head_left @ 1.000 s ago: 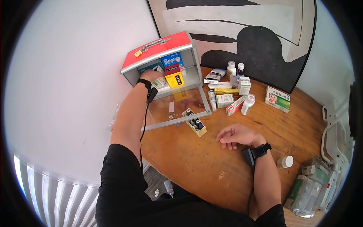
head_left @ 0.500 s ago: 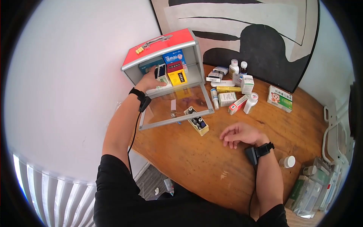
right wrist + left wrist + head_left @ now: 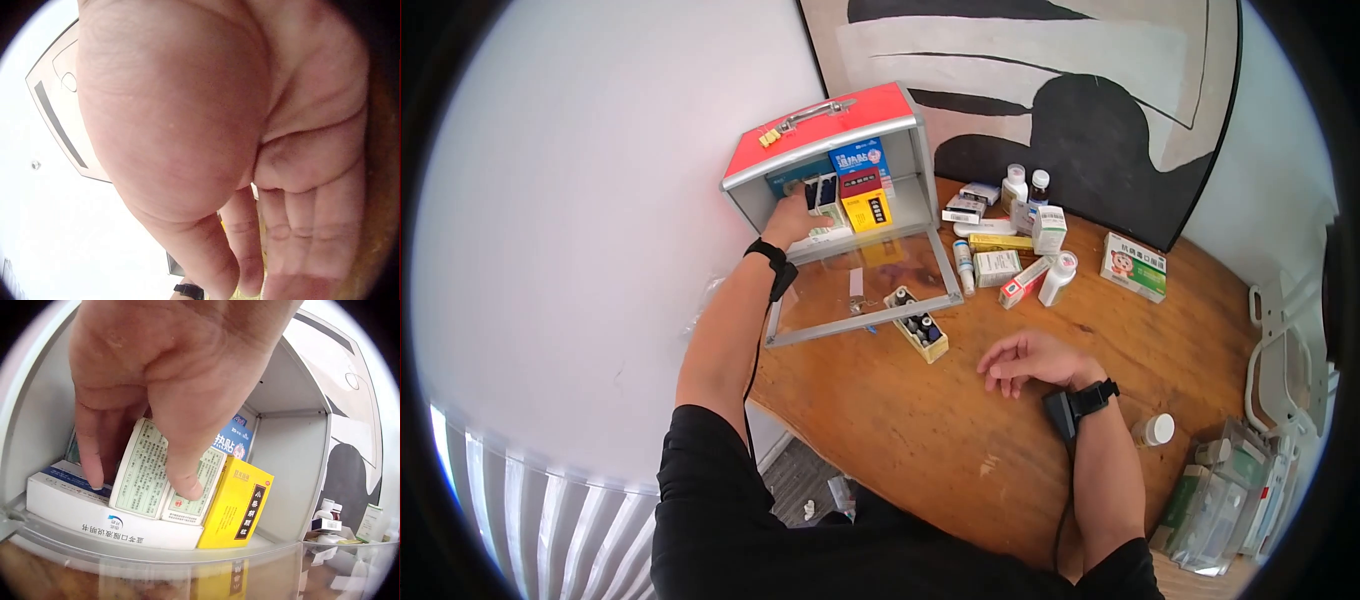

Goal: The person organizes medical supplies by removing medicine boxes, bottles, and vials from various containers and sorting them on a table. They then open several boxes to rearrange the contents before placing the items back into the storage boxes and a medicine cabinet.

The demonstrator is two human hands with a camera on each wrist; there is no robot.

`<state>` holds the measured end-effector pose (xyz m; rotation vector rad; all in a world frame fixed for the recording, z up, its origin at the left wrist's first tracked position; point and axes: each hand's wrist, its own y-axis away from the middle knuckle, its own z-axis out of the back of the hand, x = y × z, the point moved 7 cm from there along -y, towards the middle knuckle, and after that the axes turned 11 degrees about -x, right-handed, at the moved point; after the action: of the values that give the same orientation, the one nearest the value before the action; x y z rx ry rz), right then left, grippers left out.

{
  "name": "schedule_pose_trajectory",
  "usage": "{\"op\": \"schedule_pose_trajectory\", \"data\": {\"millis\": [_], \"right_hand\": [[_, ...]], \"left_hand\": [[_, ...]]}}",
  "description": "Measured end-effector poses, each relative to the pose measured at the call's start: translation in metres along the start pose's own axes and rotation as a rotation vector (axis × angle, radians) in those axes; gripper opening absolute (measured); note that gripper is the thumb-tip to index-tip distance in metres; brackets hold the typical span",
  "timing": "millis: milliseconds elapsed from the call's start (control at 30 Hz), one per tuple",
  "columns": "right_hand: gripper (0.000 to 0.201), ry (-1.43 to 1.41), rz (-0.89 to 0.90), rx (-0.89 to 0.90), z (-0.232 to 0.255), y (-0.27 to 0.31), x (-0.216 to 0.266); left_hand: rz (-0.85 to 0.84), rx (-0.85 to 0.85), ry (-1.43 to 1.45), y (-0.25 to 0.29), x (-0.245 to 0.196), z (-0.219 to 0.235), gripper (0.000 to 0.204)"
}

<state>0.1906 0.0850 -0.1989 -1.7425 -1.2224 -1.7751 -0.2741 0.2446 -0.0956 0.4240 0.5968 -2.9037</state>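
Observation:
Inside the red-topped case [image 3: 820, 120], my left hand [image 3: 792, 215] reaches in and grips a pair of small white-and-green medicine boxes [image 3: 142, 472] side by side. The thumb [image 3: 186, 481] presses their printed face on the right, and the fingers curl down the left side. They rest on a long white oral-liquid box [image 3: 112, 515] lying flat. A yellow granule box [image 3: 240, 503] stands right beside them, with a blue patch box [image 3: 856, 155] behind. My right hand [image 3: 1040, 360] rests on the table, loosely curled and holding nothing, right of an open tray of small dark bottles [image 3: 920, 330].
The case's clear door [image 3: 870, 285] lies folded down on the wooden table [image 3: 900, 430]. Several medicine boxes and bottles, including a white bottle [image 3: 1057, 278], cluster right of it. A green-and-white box [image 3: 1135, 266], a white-capped jar [image 3: 1155, 430] and a clear container [image 3: 1215, 510] stand further right.
My left hand has drawn back slightly from deeper in the case, and the small white-and-green boxes now stand upright next to the yellow box. The right hand has stayed in place.

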Motion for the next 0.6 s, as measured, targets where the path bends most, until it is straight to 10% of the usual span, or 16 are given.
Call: {"op": "schedule_pose_trajectory", "data": {"millis": [233, 300, 433, 600], "right_hand": [[0.031, -0.005, 0.011, 0.001, -0.001, 0.001, 0.003], [0.031, -0.001, 0.005, -0.004, -0.001, 0.000, 0.002], [0.030, 0.023, -0.038, -0.036, -0.001, -0.004, -0.003], [0.044, 0.462, -0.010, -0.271, -0.027, -0.003, 0.030]], "left_hand": [[-0.026, 0.090, -0.116, 0.003, -0.001, -0.001, 0.126], [0.038, 0.031, -0.165, 0.037, -0.045, 0.040, 0.107], [-0.408, -0.376, -0.088, 0.124, -0.139, 0.117, 0.035], [-0.498, -0.148, 0.199, 0.267, -0.192, 0.121, 0.022]]}}
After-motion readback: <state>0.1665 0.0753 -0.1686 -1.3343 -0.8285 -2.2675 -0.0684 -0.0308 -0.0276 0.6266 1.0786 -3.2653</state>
